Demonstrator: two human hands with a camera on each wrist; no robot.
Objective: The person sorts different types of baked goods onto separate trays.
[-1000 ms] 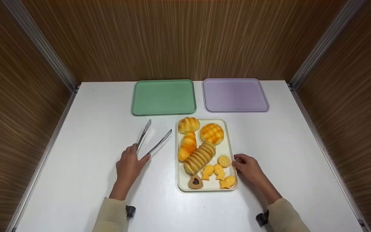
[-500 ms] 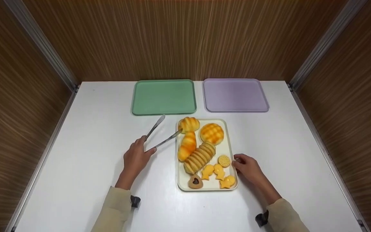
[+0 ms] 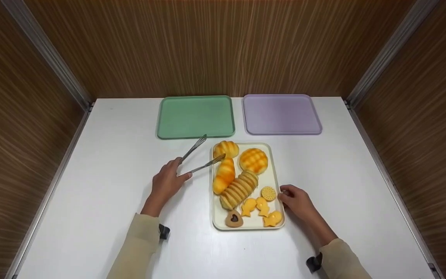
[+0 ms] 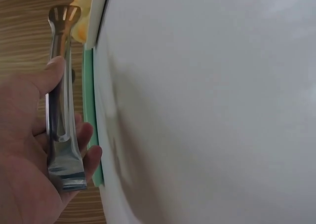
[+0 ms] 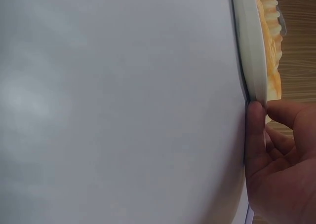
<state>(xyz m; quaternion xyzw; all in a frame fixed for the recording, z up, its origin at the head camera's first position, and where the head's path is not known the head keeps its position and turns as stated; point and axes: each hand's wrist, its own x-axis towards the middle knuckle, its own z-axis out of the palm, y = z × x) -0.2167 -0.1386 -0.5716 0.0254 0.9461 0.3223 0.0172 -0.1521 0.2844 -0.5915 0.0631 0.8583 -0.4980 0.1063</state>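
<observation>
My left hand (image 3: 166,182) holds metal tongs (image 3: 196,148), their two arms spread apart. One tong tip overlaps the ridged roll (image 3: 227,147) and the top of the long orange bread (image 3: 225,176); the other tip is left of the roll, near the green tray. In the left wrist view the thumb and fingers wrap the tongs (image 4: 66,169). My right hand (image 3: 298,203) pinches the right rim of the cream tray (image 3: 219,217); the right wrist view shows fingers on both sides of that rim (image 5: 254,76). A round grid-topped bun (image 3: 254,161) and a ridged loaf (image 3: 239,190) lie there too.
On the cream tray's near half are a round cookie (image 3: 268,193), several fish-shaped cookies (image 3: 273,219) and a triangular cookie with a dark heart (image 3: 234,219). A green tray (image 3: 196,117) and a purple tray (image 3: 282,114) lie by the wooden back wall (image 3: 223,50).
My left hand has moved forward and to the right, bringing one tong tip from left of the cream tray to over the breads. The right hand stays at the tray's rim.
</observation>
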